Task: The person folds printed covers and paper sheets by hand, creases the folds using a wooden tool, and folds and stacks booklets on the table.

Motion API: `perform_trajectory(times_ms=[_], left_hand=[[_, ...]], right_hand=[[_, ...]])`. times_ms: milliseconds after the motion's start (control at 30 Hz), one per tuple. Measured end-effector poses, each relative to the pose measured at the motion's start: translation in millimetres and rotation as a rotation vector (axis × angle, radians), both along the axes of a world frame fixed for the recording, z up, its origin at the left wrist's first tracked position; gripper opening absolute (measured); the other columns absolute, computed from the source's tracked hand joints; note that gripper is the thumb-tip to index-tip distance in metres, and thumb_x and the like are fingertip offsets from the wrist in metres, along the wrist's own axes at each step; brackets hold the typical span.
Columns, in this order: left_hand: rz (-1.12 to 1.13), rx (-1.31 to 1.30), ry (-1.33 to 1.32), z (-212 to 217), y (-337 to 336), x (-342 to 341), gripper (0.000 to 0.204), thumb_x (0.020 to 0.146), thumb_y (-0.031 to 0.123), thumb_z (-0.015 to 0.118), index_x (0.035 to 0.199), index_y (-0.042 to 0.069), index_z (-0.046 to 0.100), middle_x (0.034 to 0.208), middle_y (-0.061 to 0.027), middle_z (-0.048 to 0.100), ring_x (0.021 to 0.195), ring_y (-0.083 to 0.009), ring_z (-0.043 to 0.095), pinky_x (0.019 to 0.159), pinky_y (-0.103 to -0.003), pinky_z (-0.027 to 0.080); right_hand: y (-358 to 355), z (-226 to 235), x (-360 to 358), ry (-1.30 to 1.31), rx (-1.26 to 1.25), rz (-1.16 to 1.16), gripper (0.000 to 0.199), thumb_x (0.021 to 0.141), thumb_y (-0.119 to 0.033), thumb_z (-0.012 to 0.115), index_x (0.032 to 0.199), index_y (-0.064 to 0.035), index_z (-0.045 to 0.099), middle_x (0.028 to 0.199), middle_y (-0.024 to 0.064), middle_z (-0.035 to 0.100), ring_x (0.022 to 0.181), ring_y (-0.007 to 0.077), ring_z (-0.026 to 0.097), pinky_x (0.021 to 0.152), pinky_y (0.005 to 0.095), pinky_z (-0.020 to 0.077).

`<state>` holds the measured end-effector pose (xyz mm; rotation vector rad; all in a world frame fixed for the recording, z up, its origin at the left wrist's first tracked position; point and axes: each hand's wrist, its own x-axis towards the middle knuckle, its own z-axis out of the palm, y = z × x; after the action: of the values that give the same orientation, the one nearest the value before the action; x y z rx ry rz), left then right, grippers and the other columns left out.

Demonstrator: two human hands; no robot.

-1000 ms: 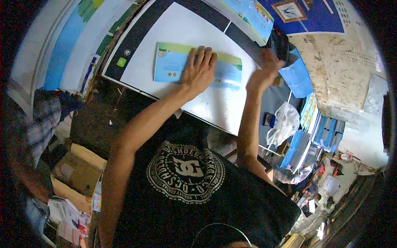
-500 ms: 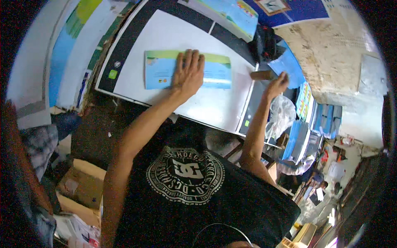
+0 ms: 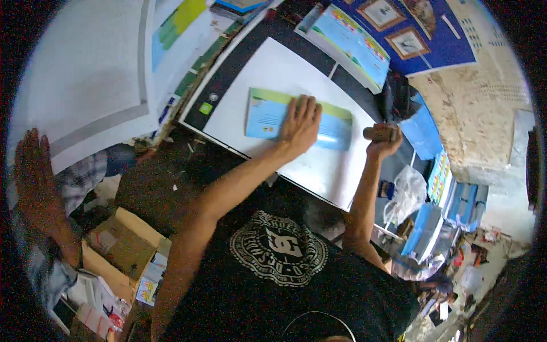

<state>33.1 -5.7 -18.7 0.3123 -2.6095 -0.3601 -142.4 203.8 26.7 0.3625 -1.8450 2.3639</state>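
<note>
A light blue printed paper (image 3: 265, 117) with a green band along its far edge lies across a larger white sheet (image 3: 336, 176); I cannot tell if it is one leaf or a booklet. My left hand (image 3: 302, 125) rests flat on the middle of the paper, fingers stretched away from me. To the right, my right hand (image 3: 391, 141) is closed around a short brown block (image 3: 373, 134), wood-like and rounded. The block's left end sticks out toward the paper, apart from it. Whether the block touches the white sheet cannot be made out.
The black-edged work table (image 3: 196, 117) holds a stack of printed sheets (image 3: 347, 48) at its far side. A clear plastic bag (image 3: 409, 191) and blue-grey stacks (image 3: 419, 228) stand right. Another person's hand (image 3: 35, 176) is beside a large white panel (image 3: 85, 74); a cardboard box (image 3: 117, 242) sits below.
My view has shifted, so the scene sits lower and further right. My right hand, beside the block before, is now wrapped around it. My left hand stays flat on the paper.
</note>
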Motion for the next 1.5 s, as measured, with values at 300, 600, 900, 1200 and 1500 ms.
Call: perform_trajectory(times_ms=[300, 600, 900, 1200, 1500], left_hand=[[0.028, -0.083, 0.013, 18.1, -2.1, 2.9, 0.045, 0.088, 0.024, 0.054, 0.127, 0.0, 0.059, 0.135, -0.0181, 0.053, 0.132, -0.0348, 0.044, 0.115, -0.052, 0.029], [0.0, -0.005, -0.011, 12.1, -1.9, 3.7, 0.048, 0.089, 0.024, 0.052, 0.13, 0.0, 0.056, 0.14, -0.0199, 0.05, 0.136, -0.037, 0.04, 0.116, -0.053, 0.025], [0.012, -0.017, 0.031, 10.9, -0.4, 1.0, 0.046, 0.089, 0.024, 0.053, 0.128, 0.0, 0.058, 0.137, -0.0192, 0.051, 0.134, -0.0366, 0.042, 0.115, -0.052, 0.027], [0.009, 0.013, 0.02, 6.7, 0.8, 4.1, 0.048, 0.088, 0.021, 0.053, 0.131, -0.001, 0.055, 0.143, -0.0208, 0.047, 0.138, -0.0381, 0.038, 0.118, -0.054, 0.022], [-0.006, 0.025, 0.029, 11.4, -3.2, 2.2, 0.048, 0.095, 0.028, 0.055, 0.133, -0.001, 0.054, 0.142, -0.0217, 0.049, 0.137, -0.0392, 0.04, 0.116, -0.055, 0.026]], right_hand=[[-47.4, -1.5, 97.4, 0.006, 0.149, 0.271, 0.073, 0.094, -0.064, 0.034, 0.079, 0.0024, 0.058, 0.071, 0.0183, 0.063, 0.067, 0.0283, 0.061, 0.068, 0.0389, 0.0518], [-46.7, -20.3, 96.9, 0.021, 0.124, 0.253, 0.072, 0.094, -0.063, 0.04, 0.077, 0.0039, 0.06, 0.07, 0.0181, 0.063, 0.061, 0.0281, 0.062, 0.059, 0.0377, 0.0522], [-51.7, -13.4, 99.7, 0.046, 0.149, 0.244, 0.071, 0.094, -0.063, 0.039, 0.079, 0.0034, 0.059, 0.071, 0.018, 0.063, 0.06, 0.0276, 0.061, 0.061, 0.0388, 0.0526], [-64.0, 52.6, 122.8, 0.247, -0.041, 0.374, 0.062, 0.093, -0.057, 0.037, 0.076, 0.0005, 0.054, 0.068, 0.0177, 0.061, 0.058, 0.0261, 0.056, 0.054, 0.0377, 0.0472], [-58.4, -15.1, 104.1, 0.104, 0.078, 0.246, 0.052, 0.096, -0.04, 0.049, 0.069, 0.0037, 0.055, 0.062, 0.0181, 0.06, 0.045, 0.0227, 0.052, 0.042, 0.0329, 0.042]])
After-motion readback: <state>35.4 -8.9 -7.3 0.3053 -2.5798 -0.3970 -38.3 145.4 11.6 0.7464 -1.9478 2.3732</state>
